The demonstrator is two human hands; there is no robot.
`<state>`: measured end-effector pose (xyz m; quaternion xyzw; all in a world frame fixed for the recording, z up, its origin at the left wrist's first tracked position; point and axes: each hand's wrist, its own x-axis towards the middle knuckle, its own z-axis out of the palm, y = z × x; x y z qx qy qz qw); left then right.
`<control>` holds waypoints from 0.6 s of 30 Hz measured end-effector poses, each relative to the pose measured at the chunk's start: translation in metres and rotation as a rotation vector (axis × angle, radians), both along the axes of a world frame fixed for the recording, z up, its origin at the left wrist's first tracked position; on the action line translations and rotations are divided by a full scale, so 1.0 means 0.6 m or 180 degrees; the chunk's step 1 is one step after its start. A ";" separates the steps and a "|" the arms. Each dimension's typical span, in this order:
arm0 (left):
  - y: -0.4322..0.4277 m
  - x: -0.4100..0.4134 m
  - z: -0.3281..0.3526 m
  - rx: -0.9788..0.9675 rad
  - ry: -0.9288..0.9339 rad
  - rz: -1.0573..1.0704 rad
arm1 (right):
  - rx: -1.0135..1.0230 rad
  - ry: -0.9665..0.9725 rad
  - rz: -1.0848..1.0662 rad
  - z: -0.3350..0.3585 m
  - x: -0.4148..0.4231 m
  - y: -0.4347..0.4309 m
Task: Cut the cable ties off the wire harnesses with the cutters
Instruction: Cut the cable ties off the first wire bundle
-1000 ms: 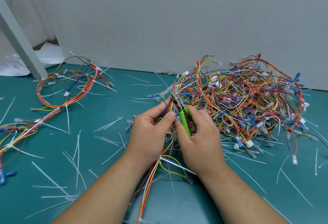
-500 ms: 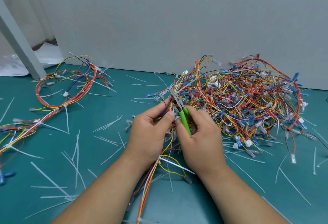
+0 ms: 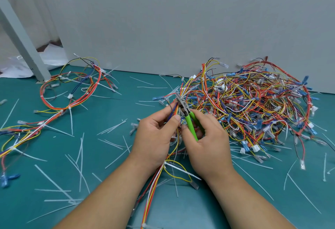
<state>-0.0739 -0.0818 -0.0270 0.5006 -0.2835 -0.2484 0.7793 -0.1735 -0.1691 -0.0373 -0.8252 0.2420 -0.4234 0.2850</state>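
1. We see the left hand [image 3: 154,136] with its fingers curled, pinching a bundle of red, yellow, white and orange wires [image 3: 154,179] that runs down between both wrists towards us.
2. The right hand [image 3: 208,143] grips the green-handled metal cutters [image 3: 190,123], fingers wrapped round the handles. The nose points away, just beside the left fingertips.
3. A white plastic cable tie [image 3: 181,169] sits on the held bundle below the hands.
4. A big tangled pile of coloured wire harnesses [image 3: 253,105] lies to the right, and a looped red harness [image 3: 72,92] lies far left.
5. Loose white tie strips [image 3: 79,156] are scattered over the teal table [image 3: 235,210].
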 end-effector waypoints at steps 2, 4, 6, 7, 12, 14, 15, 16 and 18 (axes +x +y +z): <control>-0.001 0.000 -0.001 0.0022 0.0010 0.0014 | 0.0000 -0.0034 -0.0008 0.000 0.000 -0.001; -0.001 0.001 -0.002 0.0007 0.0011 0.0028 | 0.0013 -0.0032 0.0009 0.000 0.000 -0.002; 0.000 0.001 -0.002 -0.0006 0.0006 0.0037 | -0.0002 -0.0026 0.0016 -0.002 0.000 -0.003; 0.000 0.001 -0.002 -0.0018 0.0003 0.0032 | -0.0010 -0.0024 0.0013 -0.003 0.000 -0.002; 0.001 0.002 -0.003 -0.0037 0.0005 -0.0004 | -0.0018 -0.0046 -0.0007 -0.005 0.002 -0.002; 0.001 0.003 -0.004 -0.0027 0.0025 -0.0014 | -0.0030 -0.0022 -0.0028 -0.006 0.002 -0.002; 0.001 0.003 -0.005 -0.0020 0.0032 -0.0018 | -0.0025 -0.0010 -0.0054 -0.005 0.001 -0.002; 0.001 0.004 -0.006 -0.0016 0.0033 -0.0022 | -0.0008 -0.0001 -0.0076 -0.004 0.002 -0.002; 0.001 0.004 -0.006 -0.0019 0.0034 -0.0029 | 0.0023 0.0006 -0.0054 -0.001 0.001 0.000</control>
